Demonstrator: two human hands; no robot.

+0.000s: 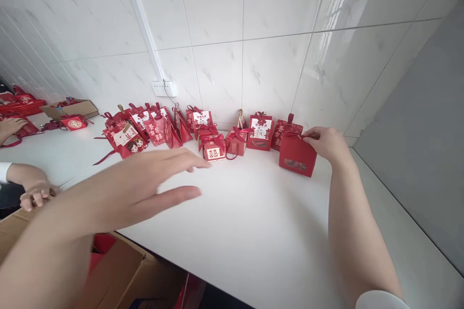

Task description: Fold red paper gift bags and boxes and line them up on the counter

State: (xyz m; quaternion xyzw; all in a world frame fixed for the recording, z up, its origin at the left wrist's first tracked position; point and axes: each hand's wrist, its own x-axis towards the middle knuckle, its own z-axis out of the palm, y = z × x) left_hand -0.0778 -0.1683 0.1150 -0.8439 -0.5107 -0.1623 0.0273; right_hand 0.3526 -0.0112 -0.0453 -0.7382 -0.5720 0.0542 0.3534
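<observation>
At the right of the head view, my right hand [324, 142] pinches the top of a red gift box [297, 157] with a small clear window low on its front. Behind that box stands a patterned red gift bag [281, 130]. My left hand [159, 183], fingers stretched out and slightly blurred, hovers over the table [232, 222] with nothing in it. Nearest beyond its fingertips is a small red box with a ribbon bow [215, 148]. Beside it are another bowed box [237, 142] and a red bag with a white label [260, 130].
More red gift bags [155, 130] stand clustered along the tiled wall, below a socket strip [164, 89]. At the left, another person's hands [38, 195] show near a shallow cardboard tray [87, 106]. An open carton [119, 270] sits below the table's front edge.
</observation>
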